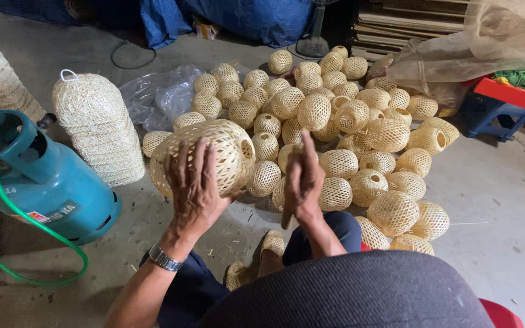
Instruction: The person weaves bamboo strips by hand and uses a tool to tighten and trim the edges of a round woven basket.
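My left hand [195, 182] holds a large round woven bamboo basket [226, 149] up in front of me, fingers spread over its near side. My right hand [304, 176] is raised beside it, edge-on, fingers straight and together, and seems to hold nothing; its palm side is hidden. A steel watch [164, 258] sits on my left wrist. Behind both hands a heap of several smaller woven bamboo balls [335, 115] covers the concrete floor.
A teal gas cylinder [44, 176] with a green hose [31, 225] lies at left. A stack of woven shades [98, 124] stands behind it. Clear plastic sheet [159, 94], a blue stool [493, 112] and blue tarp [244, 18] lie further back.
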